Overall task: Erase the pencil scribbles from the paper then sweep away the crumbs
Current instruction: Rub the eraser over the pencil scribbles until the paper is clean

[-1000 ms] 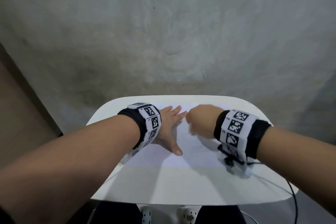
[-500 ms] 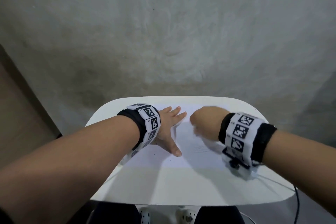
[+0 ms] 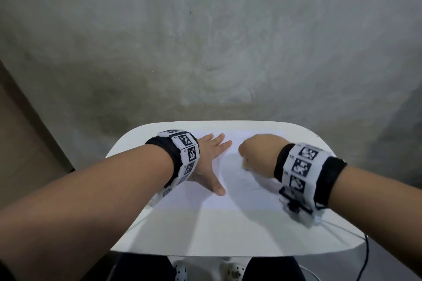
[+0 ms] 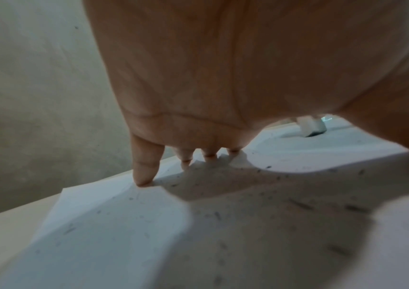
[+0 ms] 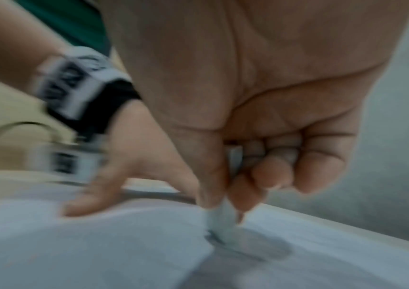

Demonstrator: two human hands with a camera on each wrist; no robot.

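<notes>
A white rounded worktop (image 3: pixel 228 235) stands before a grey concrete wall (image 3: pixel 205 41). On it lies the paper (image 3: pixel 194 198), its long axis running left to right. The left hand (image 3: pixel 210 162) presses it flat, fingers spread. The right hand (image 3: pixel 258 155) has shifted rightward since a second ago; its grip pinches a white eraser (image 5: pixel 221 217), tip down on the pencil scribbles (image 3: pixel 251 186). Grey crumbs (image 4: pixel 297 203) dot the sheet.

Nothing here can be read as words or numbers: the only printed signs are the black-and-white square code markers on the left wristband (image 3: pixel 186 153) and the right wristband (image 3: pixel 301 166), with tiny characters beside them too small to make out.
</notes>
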